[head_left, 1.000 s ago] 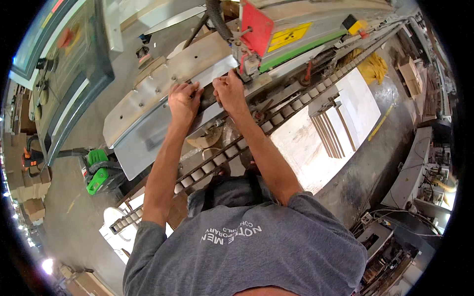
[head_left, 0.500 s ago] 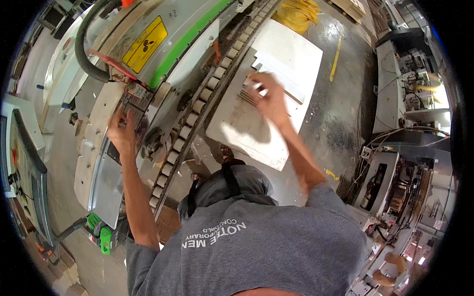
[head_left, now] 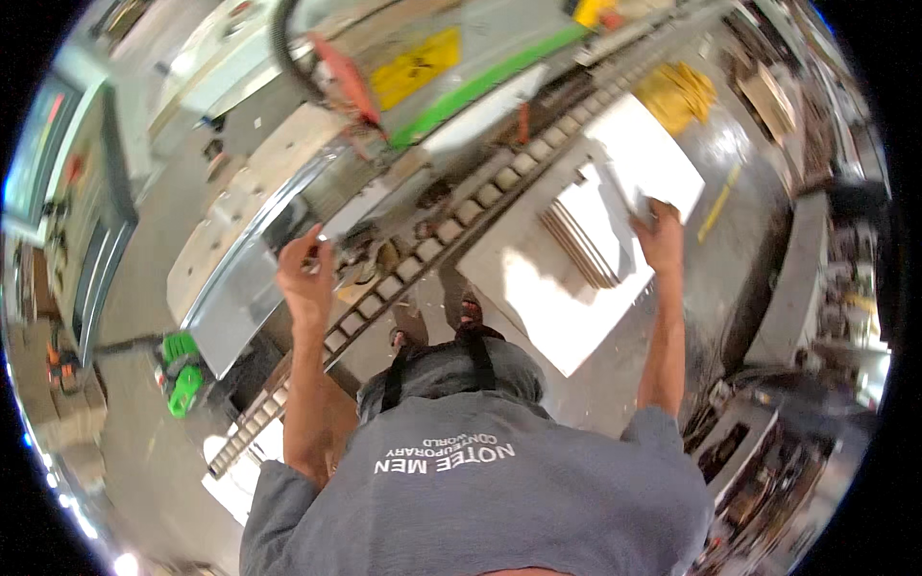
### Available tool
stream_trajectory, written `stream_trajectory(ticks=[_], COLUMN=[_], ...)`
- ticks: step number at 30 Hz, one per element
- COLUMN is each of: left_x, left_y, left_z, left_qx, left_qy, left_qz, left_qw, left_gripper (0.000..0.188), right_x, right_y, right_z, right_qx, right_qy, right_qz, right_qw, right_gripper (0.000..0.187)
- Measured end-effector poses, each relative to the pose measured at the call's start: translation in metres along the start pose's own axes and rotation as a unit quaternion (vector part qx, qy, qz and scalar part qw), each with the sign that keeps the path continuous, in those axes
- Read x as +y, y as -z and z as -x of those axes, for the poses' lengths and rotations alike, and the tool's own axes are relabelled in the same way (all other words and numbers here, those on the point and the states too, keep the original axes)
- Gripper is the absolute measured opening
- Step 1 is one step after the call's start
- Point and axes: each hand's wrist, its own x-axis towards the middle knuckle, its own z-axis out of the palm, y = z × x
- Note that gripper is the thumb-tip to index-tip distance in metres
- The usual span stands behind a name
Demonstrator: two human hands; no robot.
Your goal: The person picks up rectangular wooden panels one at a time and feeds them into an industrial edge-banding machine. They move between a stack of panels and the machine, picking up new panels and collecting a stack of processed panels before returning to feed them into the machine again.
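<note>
My left hand [head_left: 307, 278] is raised beside the metal plate of the machine [head_left: 235, 302]. Its fingers are curled in toward the thumb, and I cannot make out what, if anything, is between them. Out to the right, my right hand [head_left: 661, 240] has its fingers bent at the far right side of a stack of white boards with brown edges [head_left: 581, 235]. Blur hides what these fingers grip. The stack lies on a large white panel [head_left: 538, 326], with a grey shadow across its right part.
A roller track [head_left: 471, 209] runs diagonally between the panel and the machine with a green stripe [head_left: 490, 86]. Yellow sheeting [head_left: 677, 96] lies beyond the panel. A green tool [head_left: 182, 374] is at the lower left, near a control console [head_left: 96, 240]. More machinery [head_left: 768, 422] stands at right.
The whole view has turned, shifting the scene. My right hand has gone from above the boards to their right side. My left hand has drawn back from the machine's dark part near the red lever.
</note>
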Motion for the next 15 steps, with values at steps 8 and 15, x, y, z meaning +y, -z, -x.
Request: stream_trajectory(ticks=[8, 15], left_x=[0.119, 0.029], left_y=[0.015, 0.074], left_z=[0.046, 0.042], left_qx=[-0.24, -0.163], left_qy=[-0.07, -0.031], left_qz=[0.055, -0.175], left_qw=[0.967, 0.97], left_gripper=[0.077, 0.083], right_x=[-0.229, -0.409], right_y=[-0.046, -0.139], right_z=[0.069, 0.108], right_qx=[-0.204, -0.322], right_qy=[-0.137, -0.158], right_qz=[-0.519, -0.69], right_qw=[0.819, 0.629], right_gripper=[0.029, 0.044])
